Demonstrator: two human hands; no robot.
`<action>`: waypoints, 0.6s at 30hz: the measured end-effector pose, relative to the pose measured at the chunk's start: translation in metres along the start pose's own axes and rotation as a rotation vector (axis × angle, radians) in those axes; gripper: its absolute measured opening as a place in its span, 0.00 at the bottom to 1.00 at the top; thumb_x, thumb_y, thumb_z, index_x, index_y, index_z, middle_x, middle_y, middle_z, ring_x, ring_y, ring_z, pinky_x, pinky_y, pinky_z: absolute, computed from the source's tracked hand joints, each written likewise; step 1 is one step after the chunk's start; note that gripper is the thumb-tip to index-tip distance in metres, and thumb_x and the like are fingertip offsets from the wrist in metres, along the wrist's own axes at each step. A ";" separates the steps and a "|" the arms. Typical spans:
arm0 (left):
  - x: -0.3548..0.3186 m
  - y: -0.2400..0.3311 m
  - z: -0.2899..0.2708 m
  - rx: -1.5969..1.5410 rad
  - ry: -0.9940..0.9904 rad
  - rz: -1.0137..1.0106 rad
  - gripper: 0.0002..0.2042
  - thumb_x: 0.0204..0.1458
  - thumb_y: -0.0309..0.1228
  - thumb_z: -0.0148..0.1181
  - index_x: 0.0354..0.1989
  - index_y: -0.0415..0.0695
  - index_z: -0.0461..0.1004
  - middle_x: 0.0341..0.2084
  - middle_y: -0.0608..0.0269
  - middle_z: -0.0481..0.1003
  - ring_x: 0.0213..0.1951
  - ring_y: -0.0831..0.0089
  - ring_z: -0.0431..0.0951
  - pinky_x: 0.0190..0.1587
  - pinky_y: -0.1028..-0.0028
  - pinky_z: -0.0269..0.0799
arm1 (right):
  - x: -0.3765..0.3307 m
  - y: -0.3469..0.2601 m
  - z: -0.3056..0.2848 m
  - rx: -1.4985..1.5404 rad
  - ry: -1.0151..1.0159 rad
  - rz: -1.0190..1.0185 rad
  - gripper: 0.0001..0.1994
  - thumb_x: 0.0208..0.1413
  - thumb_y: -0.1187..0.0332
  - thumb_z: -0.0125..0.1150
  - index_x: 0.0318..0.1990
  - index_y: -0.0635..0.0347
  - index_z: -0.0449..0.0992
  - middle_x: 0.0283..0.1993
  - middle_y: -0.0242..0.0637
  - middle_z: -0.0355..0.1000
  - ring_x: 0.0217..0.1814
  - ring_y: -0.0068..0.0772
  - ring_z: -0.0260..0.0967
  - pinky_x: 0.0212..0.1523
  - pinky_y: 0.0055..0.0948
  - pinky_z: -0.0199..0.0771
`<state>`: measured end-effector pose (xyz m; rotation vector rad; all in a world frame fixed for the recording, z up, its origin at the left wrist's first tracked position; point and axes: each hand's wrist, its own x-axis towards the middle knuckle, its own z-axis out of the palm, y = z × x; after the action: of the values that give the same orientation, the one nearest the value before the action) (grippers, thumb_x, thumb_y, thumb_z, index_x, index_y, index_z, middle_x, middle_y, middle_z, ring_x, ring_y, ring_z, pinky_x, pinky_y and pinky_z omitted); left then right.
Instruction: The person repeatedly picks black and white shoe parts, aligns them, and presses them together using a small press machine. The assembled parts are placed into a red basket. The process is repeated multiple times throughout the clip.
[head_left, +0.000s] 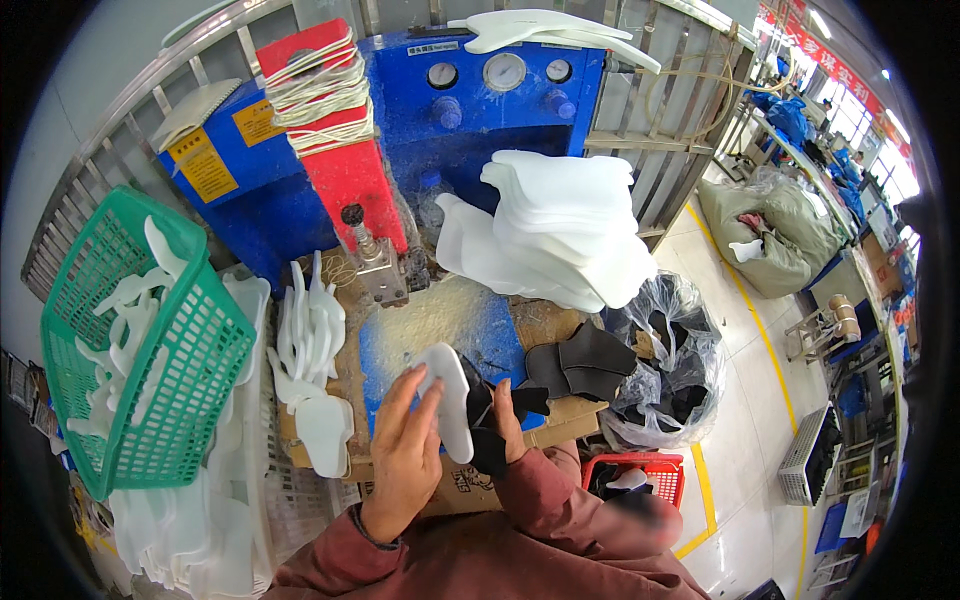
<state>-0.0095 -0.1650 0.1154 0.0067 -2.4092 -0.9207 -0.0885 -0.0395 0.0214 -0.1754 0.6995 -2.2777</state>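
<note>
My left hand grips a white curved pad with its fingers along the pad's near-left side. Just right of it, my right hand is closed around a black fabric piece, which lies close against the pad and is partly hidden by it. Both hands are over the front of the work surface, above a blue sheet dusted with pale residue. A stack of flat black pieces sits right of my hands. On the left lie several white pads like the held one.
A blue machine with gauges stands behind, its red arm wound with cord. Large white sheets pile at the back right. A green basket of white pieces is left; a clear bag and red basket stand right.
</note>
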 end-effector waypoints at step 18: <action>-0.007 -0.026 0.033 0.233 0.013 0.179 0.22 0.50 0.19 0.63 0.56 0.34 0.77 0.63 0.48 0.70 0.64 0.45 0.71 0.65 0.50 0.67 | 0.002 0.016 -0.014 -0.255 0.062 -0.026 0.35 0.76 0.41 0.33 0.72 0.64 0.62 0.67 0.43 0.68 0.67 0.37 0.68 0.68 0.37 0.68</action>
<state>-0.0250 -0.1628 0.0757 -0.1138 -2.4450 -0.5548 -0.0847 -0.0447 0.0012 -0.2362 1.0258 -2.2197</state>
